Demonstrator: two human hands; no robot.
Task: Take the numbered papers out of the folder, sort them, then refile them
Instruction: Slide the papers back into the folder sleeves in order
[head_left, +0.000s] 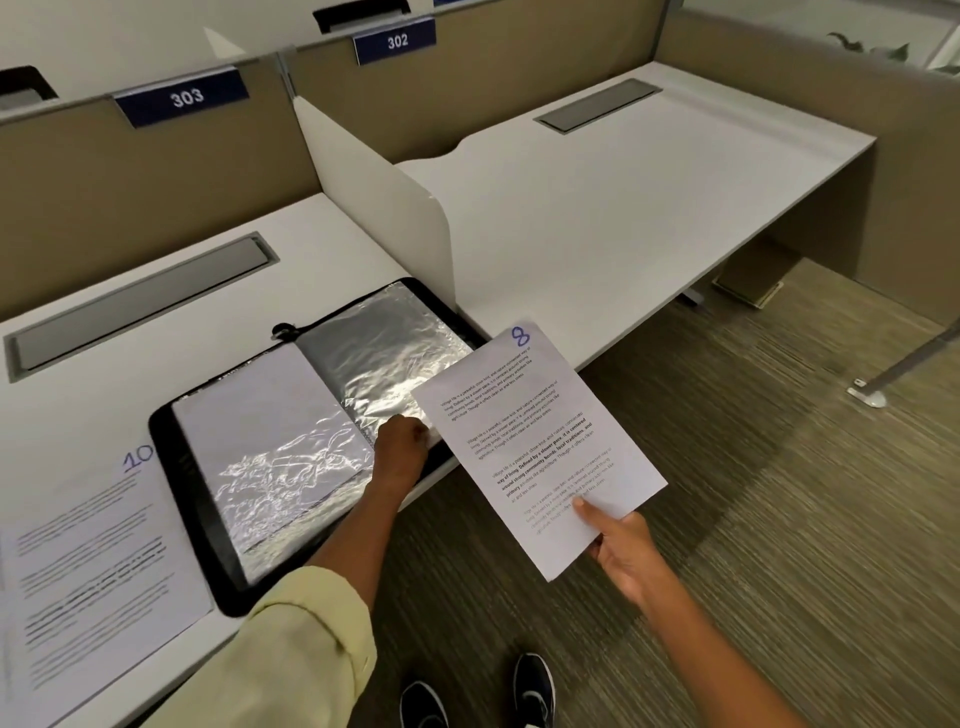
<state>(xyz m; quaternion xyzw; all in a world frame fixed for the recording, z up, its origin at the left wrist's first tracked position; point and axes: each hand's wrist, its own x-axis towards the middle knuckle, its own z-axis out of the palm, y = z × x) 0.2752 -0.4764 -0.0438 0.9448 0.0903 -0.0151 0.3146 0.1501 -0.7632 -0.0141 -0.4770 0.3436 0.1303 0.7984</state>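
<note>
A black folder (197, 525) lies open on the white desk, its clear plastic sleeves shining. My left hand (400, 447) rests at the lower edge of the right-hand sleeve (384, 353) and pinches it. My right hand (621, 545) holds a printed sheet marked 8 (540, 441) by its lower corner, out over the floor just right of the folder. Another sheet marked 10 (88, 561) lies flat on the desk to the left of the folder.
A white divider panel (374, 208) stands between this desk and the neighbouring desk (649, 197). Grey cable hatches (140, 301) sit at the back of each desk. Blue signs read 303 and 302. My shoes (532, 686) stand on the carpet.
</note>
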